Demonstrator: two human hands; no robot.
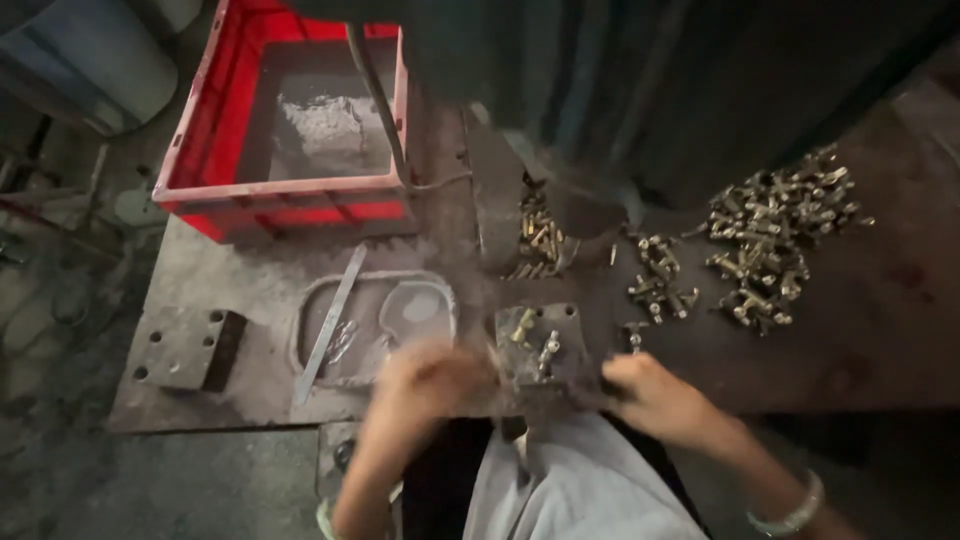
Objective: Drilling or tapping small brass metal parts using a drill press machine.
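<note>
My left hand (425,385) is blurred with motion, just left of a small square metal block (540,345) at the near edge of the steel bench. Two small brass fittings (537,338) rest on that block. I cannot tell whether the left hand holds anything. My right hand (655,395) sits to the right of the block with its fingers curled. A brass fitting (634,334) stands just above its fingertips, and whether they grip it is unclear.
A red plastic crate (285,195) with grey powder sits at the back left. Brass fittings lie in a large pile (775,235), a smaller pile (660,280) and a heap (540,240) under the dark machine (650,90). A drilled steel block (185,348) lies left.
</note>
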